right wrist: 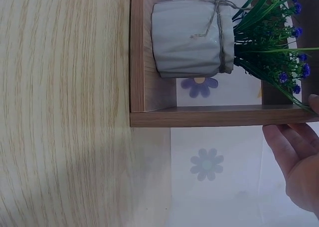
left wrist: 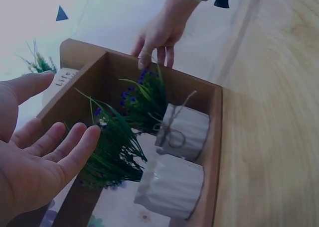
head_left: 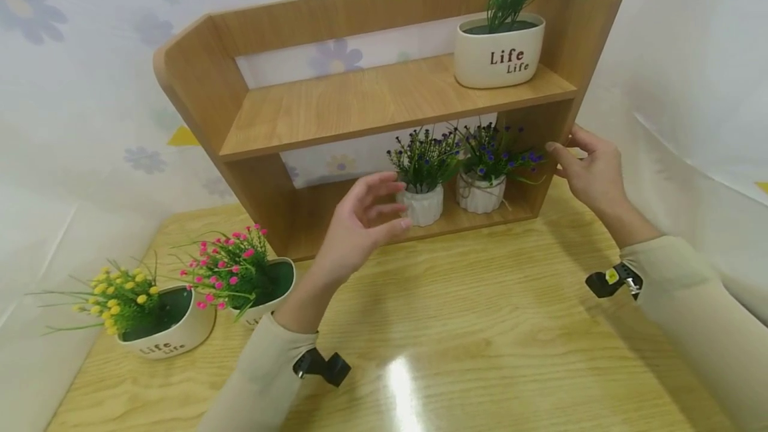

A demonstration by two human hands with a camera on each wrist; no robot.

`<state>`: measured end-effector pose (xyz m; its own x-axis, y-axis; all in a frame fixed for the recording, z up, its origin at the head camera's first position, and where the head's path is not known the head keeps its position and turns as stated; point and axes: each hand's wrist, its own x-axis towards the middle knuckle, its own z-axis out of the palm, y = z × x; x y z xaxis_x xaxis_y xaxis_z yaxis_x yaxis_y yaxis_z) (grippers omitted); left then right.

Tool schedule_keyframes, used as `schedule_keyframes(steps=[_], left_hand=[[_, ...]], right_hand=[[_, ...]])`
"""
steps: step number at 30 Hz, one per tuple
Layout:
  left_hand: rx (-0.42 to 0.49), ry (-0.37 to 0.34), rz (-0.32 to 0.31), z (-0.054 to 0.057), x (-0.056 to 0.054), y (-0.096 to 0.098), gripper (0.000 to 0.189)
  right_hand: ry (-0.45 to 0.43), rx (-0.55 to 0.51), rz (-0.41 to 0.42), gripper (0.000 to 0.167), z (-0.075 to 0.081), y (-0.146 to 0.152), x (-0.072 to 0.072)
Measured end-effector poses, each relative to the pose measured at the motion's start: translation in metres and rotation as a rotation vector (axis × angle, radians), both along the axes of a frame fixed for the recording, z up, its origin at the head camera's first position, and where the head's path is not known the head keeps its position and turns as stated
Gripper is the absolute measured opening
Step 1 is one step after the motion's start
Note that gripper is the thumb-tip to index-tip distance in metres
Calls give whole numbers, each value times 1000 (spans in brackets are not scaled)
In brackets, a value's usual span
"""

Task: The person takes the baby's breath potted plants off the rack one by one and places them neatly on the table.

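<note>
One Holding, One Hovering

My left hand [head_left: 360, 217] is hovering, fingers apart, just left of the left white pot [head_left: 425, 207], which is standing on the lower shelf [head_left: 318, 211]. Right of it, the twine-tied pot [head_left: 480, 195] is standing. My right hand [head_left: 597, 171] is gripping the right side panel [head_left: 593, 19].

We see the sleeved left arm [head_left: 261, 365] slant up and rightward from the lower edge of the head view, its left wrist [head_left: 307, 295] bare. The left hand [head_left: 360, 219] is relaxed, the left thumb [head_left: 393, 227] set well apart from the gently bent left fingers [left wrist: 77, 152]; in the left wrist view we look onto the palm [left wrist: 30, 179]. We see the sleeved right arm [head_left: 696, 292] slant up and leftward from the lower right, the right wrist [head_left: 630, 222] also bare. The right hand [head_left: 591, 165] pinches, right thumb [right wrist: 314, 103] on one side and right fingers [right wrist: 280, 146] on the other
</note>
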<state>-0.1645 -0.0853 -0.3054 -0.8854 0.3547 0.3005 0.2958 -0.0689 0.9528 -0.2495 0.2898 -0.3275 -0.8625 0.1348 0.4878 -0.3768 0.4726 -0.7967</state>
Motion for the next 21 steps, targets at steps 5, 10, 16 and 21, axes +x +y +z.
schedule_keyframes(steps=[5, 10, 16, 21], left_hand=[[16, 12, -12, 12, -11, 9, 64], [50, 4, -31, 22, -19, 20, 66], [61, 17, -52, 42, -27, 35, 64], [80, 48, -60, 62, -33, 48, 64]], right_hand=[[7, -5, 2, 36, -4, 1, -2], [1, 13, -1, 38, -5, 1, -1], [-14, 10, -5, 38, -2, 1, 1], [-9, 22, -10, 38, -2, 2, -1]])
